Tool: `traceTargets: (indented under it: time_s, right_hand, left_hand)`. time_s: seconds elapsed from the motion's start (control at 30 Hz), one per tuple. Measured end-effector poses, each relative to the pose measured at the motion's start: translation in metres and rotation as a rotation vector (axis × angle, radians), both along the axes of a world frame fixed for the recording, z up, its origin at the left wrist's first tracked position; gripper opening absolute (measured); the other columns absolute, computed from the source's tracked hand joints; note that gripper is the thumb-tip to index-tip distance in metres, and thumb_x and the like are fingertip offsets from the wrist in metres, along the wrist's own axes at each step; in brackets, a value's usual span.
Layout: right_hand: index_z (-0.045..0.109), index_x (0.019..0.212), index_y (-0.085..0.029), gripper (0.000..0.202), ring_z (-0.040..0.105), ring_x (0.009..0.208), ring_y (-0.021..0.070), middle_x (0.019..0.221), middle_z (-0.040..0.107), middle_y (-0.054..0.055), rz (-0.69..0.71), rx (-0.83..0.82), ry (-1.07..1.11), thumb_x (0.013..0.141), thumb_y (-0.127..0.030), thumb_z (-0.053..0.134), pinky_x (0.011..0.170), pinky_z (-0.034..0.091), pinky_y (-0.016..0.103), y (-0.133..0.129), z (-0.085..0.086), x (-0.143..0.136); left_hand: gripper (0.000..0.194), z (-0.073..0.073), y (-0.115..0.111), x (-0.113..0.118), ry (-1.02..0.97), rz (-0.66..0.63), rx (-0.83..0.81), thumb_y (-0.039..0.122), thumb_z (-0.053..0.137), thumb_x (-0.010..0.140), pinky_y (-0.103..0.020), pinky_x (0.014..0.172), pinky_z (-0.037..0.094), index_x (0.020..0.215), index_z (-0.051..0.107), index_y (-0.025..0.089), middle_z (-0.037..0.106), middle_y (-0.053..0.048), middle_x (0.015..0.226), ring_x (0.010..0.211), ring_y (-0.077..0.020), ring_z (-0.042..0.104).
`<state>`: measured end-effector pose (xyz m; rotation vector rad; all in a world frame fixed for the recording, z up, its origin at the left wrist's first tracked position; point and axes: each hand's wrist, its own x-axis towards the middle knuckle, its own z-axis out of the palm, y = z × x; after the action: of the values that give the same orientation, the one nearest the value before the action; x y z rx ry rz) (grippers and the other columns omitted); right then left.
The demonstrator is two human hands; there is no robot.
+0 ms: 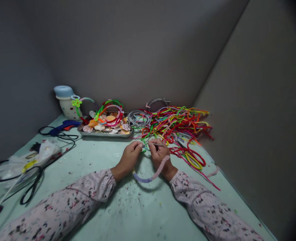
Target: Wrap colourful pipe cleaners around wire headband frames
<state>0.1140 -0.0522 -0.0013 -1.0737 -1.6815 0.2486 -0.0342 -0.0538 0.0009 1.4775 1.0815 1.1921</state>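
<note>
My left hand [129, 156] is closed, thumb and fingers pinching a small green and blue piece of pipe cleaner [144, 148]. Close beside it on the right, my right hand [161, 156] pinches a thin grey wire [158, 144] between thumb and fingers. A fuzzy curved band [145, 180], purple at the bottom and pink on the right, hangs in an arc below and between both hands. Its pink end lies over the back of my right hand; the other end passes behind my left wrist. Where band, wire and green piece join is too small to tell.
Behind my hands stand a metal tray [107, 135] of shells, coiled grey wire [139, 118] and a heap of coloured pipe cleaners [178, 120]. Scissors [194, 160] lie right. A bottle [69, 103], blue glue gun [65, 126], black cables and plastic bag [46, 150] are left.
</note>
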Motion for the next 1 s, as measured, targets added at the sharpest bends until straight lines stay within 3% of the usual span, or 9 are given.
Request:
traceTargets:
  time_s: [0.53,0.7,0.83,1.0]
  right_hand:
    - [0.058,0.082,-0.02,0.02,0.057,0.072,0.017,0.074,0.058,0.002,0.008,-0.006,-0.028,0.094,-0.03,0.046,0.067,0.044,0.029,-0.0006,-0.0003,0.0005]
    - [0.059,0.081,-0.02,0.02,0.057,0.07,0.0171,0.073,0.059,0.002,-0.026,-0.014,-0.008,0.093,-0.03,0.046,0.067,0.045,0.029,0.0007,-0.0008,0.0009]
    - [0.059,0.081,-0.02,0.02,0.058,0.071,0.0176,0.074,0.061,0.002,-0.047,-0.021,-0.014,0.093,-0.03,0.046,0.068,0.045,0.03,0.0012,-0.0016,0.0009]
    - [0.06,0.082,-0.02,0.021,0.06,0.074,0.0182,0.076,0.062,0.003,-0.027,-0.022,-0.033,0.093,-0.032,0.046,0.068,0.046,0.03,0.001,-0.0027,0.0001]
  left_hand:
    - [0.029,0.0006,0.001,0.0006,-0.025,-0.063,-0.038,0.039,0.049,0.086,-0.024,0.052,0.027,0.066,0.047,0.018,0.04,0.005,0.058,0.055,-0.0107,0.035]
    - [0.021,-0.0003,0.0004,0.0012,-0.025,-0.074,-0.045,0.035,0.051,0.085,-0.023,0.054,0.031,0.077,0.054,0.016,0.045,0.004,0.061,0.057,-0.0109,0.039]
    - [0.011,-0.0017,0.0002,0.0011,0.099,0.001,0.087,0.025,0.058,0.077,-0.024,0.063,0.039,0.084,0.059,0.017,0.057,0.001,0.074,0.068,-0.0134,0.049]
    - [0.008,-0.0005,-0.0002,0.0001,0.242,0.127,0.161,0.024,0.059,0.075,-0.026,0.065,0.04,0.08,0.061,0.018,0.061,0.0,0.075,0.068,-0.0149,0.052]
